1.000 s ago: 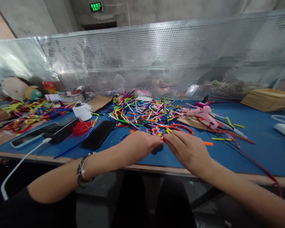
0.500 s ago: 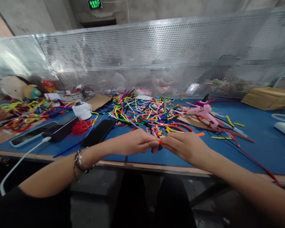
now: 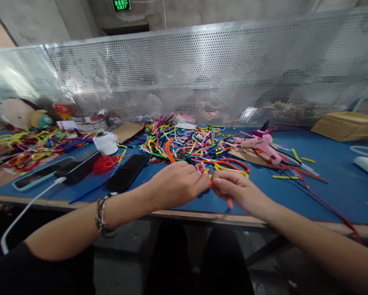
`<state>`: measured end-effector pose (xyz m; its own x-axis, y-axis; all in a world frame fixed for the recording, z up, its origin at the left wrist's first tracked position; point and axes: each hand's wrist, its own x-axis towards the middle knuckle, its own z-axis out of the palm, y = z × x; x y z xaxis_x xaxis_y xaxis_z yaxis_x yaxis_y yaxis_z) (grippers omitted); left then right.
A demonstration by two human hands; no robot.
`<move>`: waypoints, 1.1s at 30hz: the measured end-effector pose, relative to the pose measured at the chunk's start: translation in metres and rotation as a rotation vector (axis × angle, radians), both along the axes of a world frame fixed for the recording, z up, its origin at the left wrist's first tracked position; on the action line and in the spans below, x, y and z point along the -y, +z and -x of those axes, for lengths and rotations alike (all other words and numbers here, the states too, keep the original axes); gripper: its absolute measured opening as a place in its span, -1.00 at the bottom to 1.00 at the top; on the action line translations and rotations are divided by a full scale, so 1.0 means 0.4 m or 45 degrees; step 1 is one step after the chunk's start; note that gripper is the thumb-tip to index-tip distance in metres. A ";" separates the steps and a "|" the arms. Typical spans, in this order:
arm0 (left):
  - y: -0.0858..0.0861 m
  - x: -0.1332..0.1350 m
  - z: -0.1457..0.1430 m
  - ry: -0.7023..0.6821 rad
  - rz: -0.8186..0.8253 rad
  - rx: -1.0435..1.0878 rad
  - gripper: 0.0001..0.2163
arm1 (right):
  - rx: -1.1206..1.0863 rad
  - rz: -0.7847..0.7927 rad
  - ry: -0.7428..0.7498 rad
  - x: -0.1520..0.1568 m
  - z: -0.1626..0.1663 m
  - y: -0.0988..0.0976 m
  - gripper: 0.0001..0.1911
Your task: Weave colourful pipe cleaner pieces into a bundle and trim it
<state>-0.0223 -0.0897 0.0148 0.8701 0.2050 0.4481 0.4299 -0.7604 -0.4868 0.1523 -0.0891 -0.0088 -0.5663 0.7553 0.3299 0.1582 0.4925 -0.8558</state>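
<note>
My left hand (image 3: 184, 184) and my right hand (image 3: 234, 186) meet close together above the front of the blue table, both with fingers pinched. Between them runs an orange pipe cleaner (image 3: 170, 150), gripped by both. One end rises behind my left hand, while the other pokes out below my right fingers; the middle is mostly hidden. Just behind my hands lie short pink and multicoloured pieces (image 3: 203, 168) and some curved yellow and orange pipe cleaners (image 3: 233, 164). Farther back is a large tangled heap of coloured pipe cleaners (image 3: 190, 143).
A black phone (image 3: 127, 172), red thread (image 3: 105, 164) and a white spool (image 3: 105, 142) lie to the left. On the right are a pink glue gun (image 3: 260, 146), its red cord, and a stack of yellow frames (image 3: 346, 126). A perforated metal screen (image 3: 184, 73) stands behind.
Both hands have turned at the wrist. The orange pipe cleaner's ends have shifted: one now stands up behind my left hand, the other points down below my right hand.
</note>
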 end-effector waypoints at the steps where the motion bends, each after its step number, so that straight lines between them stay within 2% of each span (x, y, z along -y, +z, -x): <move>1: 0.001 -0.002 0.003 -0.005 0.189 0.037 -0.70 | 0.112 -0.288 -0.046 0.000 -0.007 0.007 -0.77; 3: 0.007 -0.003 0.009 -0.031 0.680 0.112 -0.70 | 0.303 -0.918 -0.173 0.001 -0.025 0.021 -0.87; 5: 0.018 0.001 0.011 -0.084 1.102 0.162 -0.70 | 0.410 -1.436 -0.255 0.003 -0.040 0.031 -0.87; 6: 0.024 0.004 0.011 -0.106 1.239 0.179 -0.70 | 0.451 -1.610 -0.277 0.006 -0.044 0.034 -0.85; 8: 0.033 0.010 0.010 -0.127 1.326 0.201 -0.68 | 0.518 -1.773 -0.305 0.012 -0.047 0.037 -0.82; 9: 0.034 0.011 0.009 -0.122 1.289 0.203 -0.68 | 0.531 -1.771 -0.320 0.015 -0.045 0.038 -0.81; 11: 0.030 0.010 0.009 -0.068 1.067 0.186 -0.70 | 0.500 -1.624 -0.338 0.020 -0.037 0.039 -0.80; 13: 0.019 0.007 0.009 0.016 0.708 0.135 -0.71 | 0.426 -1.319 -0.302 0.022 -0.027 0.039 -0.82; 17: 0.004 0.003 0.008 0.038 -0.074 0.065 -0.69 | 0.261 -0.474 -0.065 0.017 -0.012 0.036 -0.77; 19: 0.004 0.001 0.009 -0.016 -0.279 0.058 -0.72 | 0.170 -0.246 0.042 0.014 -0.010 0.036 -0.70; 20: 0.006 -0.001 0.010 -0.035 -0.276 0.057 -0.72 | 0.163 -0.251 0.049 0.014 -0.011 0.037 -0.70; 21: 0.009 -0.003 0.012 -0.056 -0.192 0.069 -0.71 | 0.192 -0.355 0.023 0.014 -0.014 0.039 -0.71; 22: 0.012 -0.006 0.013 -0.085 -0.017 0.093 -0.70 | 0.253 -0.553 -0.028 0.015 -0.019 0.042 -0.72; 23: 0.017 -0.008 0.016 -0.115 0.243 0.119 -0.69 | 0.342 -0.823 -0.086 0.017 -0.024 0.047 -0.73; 25: 0.027 -0.012 0.019 -0.155 0.892 0.195 -0.67 | 0.522 -1.445 -0.167 0.021 -0.038 0.061 -0.73; 27: 0.035 -0.014 0.022 -0.163 1.501 0.268 -0.68 | 0.661 -1.938 -0.169 0.027 -0.050 0.075 -0.72; 28: 0.036 -0.015 0.023 -0.159 1.739 0.292 -0.69 | 0.708 -2.093 -0.158 0.029 -0.054 0.082 -0.73; 30: 0.034 -0.018 0.023 -0.166 2.067 0.313 -0.72 | 0.747 -2.280 -0.106 0.033 -0.058 0.094 -0.77; 33: 0.019 -0.028 0.025 -0.172 2.254 0.262 -0.77 | 0.794 -2.377 -0.024 0.035 -0.056 0.101 -0.79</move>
